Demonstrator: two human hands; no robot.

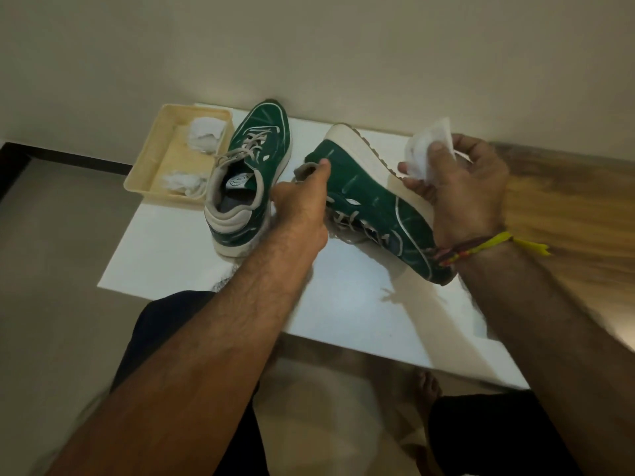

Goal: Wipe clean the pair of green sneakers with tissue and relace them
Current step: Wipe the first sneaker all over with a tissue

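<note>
Two green sneakers with beige laces are on a white table [343,317]. One sneaker [251,173] stands upright at the back left, heel toward me. The other sneaker [374,201] is tipped on its side, its white sole turned to the right and its toe toward me. My left hand [302,201] grips this tipped sneaker at its collar, thumb on the green upper. My right hand [457,187] holds a white tissue [429,149] pinched under the thumb, close beside the sole. A yellow and red thread is tied round my right wrist.
A cream plastic tray [151,166] with two crumpled used tissues [206,134] sits at the table's back left, touching the upright sneaker. A wall rises just behind the table. A wooden surface [567,214] lies to the right. My knees and a bare foot show below the table's front edge.
</note>
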